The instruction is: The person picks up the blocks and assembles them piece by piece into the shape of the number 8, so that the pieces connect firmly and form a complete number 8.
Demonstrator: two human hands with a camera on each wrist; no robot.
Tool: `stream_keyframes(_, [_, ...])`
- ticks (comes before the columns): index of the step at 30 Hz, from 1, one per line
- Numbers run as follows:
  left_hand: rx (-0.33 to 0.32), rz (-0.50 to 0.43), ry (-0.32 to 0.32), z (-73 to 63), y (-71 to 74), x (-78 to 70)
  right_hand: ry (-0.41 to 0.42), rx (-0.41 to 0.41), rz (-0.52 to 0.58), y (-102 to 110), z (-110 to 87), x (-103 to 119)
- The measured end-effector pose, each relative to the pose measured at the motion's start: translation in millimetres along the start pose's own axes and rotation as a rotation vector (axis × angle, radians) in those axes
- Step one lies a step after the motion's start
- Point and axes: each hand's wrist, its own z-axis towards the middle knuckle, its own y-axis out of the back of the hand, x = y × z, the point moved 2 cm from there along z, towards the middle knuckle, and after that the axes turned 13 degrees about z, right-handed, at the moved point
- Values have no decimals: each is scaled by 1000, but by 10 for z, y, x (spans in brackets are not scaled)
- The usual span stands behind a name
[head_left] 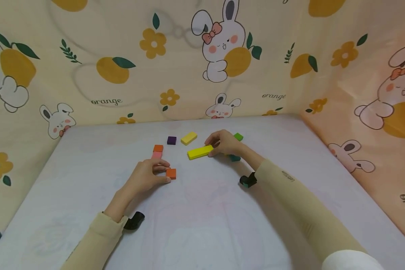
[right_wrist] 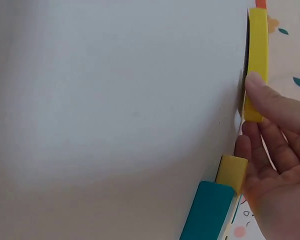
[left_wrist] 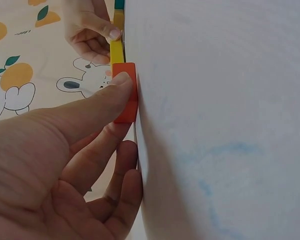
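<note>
My left hand pinches a small orange block between thumb and finger, low at the white tabletop. In the left wrist view the thumb lies on the near face of this block. Farther back and to the right, my right hand grips the right end of a long yellow block. The right wrist view shows the thumb against the side of that yellow block, which stretches away from the fingers. Beside the right hand lie a teal block and a dull yellow block.
Just beyond the left hand, a pink block and another orange block lie end to end. A dark purple block and a pale yellow block lie farther back. Behind the right hand is a green block. Printed cloth backs the table.
</note>
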Motion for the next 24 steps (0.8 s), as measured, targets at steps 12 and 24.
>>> stream_keyframes(12, [-9,11,-13,14,-8,24,54,-205,94,-107,-411,202])
stream_keyframes(24, [-19,31,-9,19,-10,30,5,-220,162,-384,-798,351])
